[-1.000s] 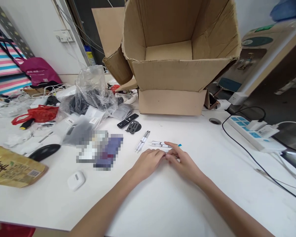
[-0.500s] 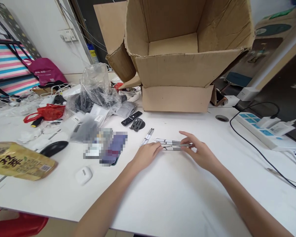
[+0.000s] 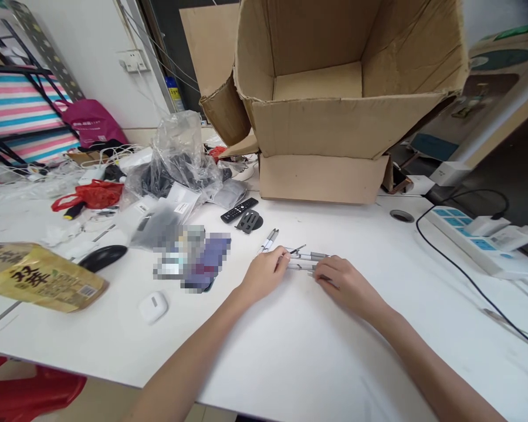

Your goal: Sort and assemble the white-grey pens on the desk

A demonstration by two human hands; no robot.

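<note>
Several white-and-grey pens point(image 3: 305, 256) lie side by side on the white table between my hands. My left hand point(image 3: 266, 272) is closed at their left ends, and a slim dark pen point(image 3: 298, 249) sticks up slantwise from its fingers. At the right ends, my right hand point(image 3: 343, 281) has its fingers curled down over a pen, whose gripped part is mostly hidden. Two more pens point(image 3: 269, 239) lie together just beyond my left hand, pointing away.
An open cardboard box point(image 3: 317, 176) stands at the back. To the left are a remote point(image 3: 239, 210), a black stand point(image 3: 249, 221), a white earbud case point(image 3: 154, 307), a yellow pouch point(image 3: 44, 278) and plastic bags. A power strip point(image 3: 479, 243) with a black cable lies right.
My right hand has lowered and its fingers have curled in over the pens. A dark pen now slants up from my left hand. The view has shifted slightly left.
</note>
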